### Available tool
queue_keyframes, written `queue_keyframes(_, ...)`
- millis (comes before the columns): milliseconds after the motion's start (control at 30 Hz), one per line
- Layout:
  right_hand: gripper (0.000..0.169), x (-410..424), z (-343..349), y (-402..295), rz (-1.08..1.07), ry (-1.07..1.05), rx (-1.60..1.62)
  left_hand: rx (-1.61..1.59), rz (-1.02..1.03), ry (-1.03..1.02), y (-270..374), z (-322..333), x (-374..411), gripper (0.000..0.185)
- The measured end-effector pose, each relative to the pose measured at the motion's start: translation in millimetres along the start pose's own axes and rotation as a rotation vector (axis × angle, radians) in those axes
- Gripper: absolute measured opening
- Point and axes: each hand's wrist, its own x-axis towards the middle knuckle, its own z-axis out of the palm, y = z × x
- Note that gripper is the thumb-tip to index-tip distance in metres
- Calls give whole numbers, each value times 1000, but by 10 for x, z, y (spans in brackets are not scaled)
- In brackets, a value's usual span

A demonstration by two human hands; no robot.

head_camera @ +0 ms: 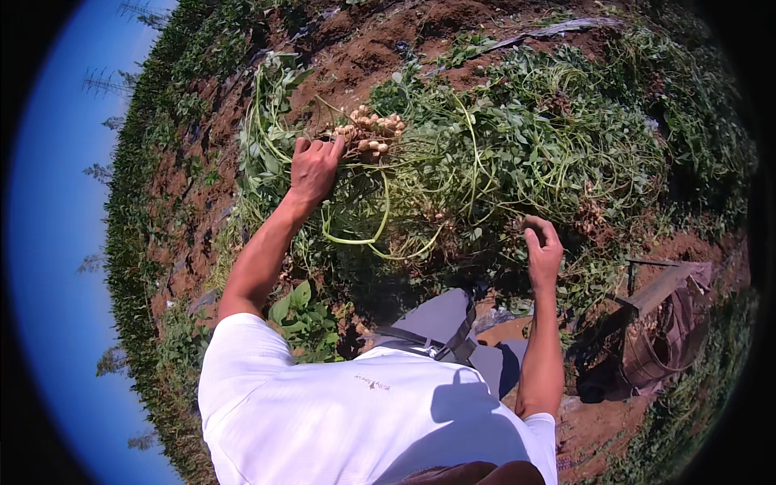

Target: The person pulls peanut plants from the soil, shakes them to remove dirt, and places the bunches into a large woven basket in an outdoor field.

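Observation:
My left hand (314, 168) grips an uprooted peanut plant near its root end. A cluster of pale peanut pods (370, 128) hangs from the roots just beyond its fingers. The leafy stems of this plant (267, 130) droop on the far left side of the hand. My right hand (544, 248) is lower and to the right, thumb and fingers bent and slightly apart, with nothing visible between them. Its fingertips are at the near edge of a wide heap of pulled peanut plants (533, 133). More pods (589, 218) show among the stems to its right.
A wooden bench-like frame (661, 288) stands at the lower right, beside a brown basket (655, 364). Bare reddish soil (357, 54) lies beyond the heap. A strip of plastic film (558, 28) crosses it. A broad-leaved green plant (300, 315) grows close by my left side.

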Motion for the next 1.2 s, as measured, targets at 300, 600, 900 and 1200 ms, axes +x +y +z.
queue_keyframes(300,74,1321,990,-1696,-611,-458,-586,163,71,257,-375,-708,225,33)
queue_keyframes(600,26,776,995,-1334,-458,-37,-415,80,-42,304,-156,-165,1000,16)
queue_keyframes(900,52,419,430,-407,-52,19,-456,-247,-4,35,1328,384,1502,15)
queue_keyframes(1200,32,412,-719,-263,-202,359,-395,-326,205,81,2315,314,1412,8)
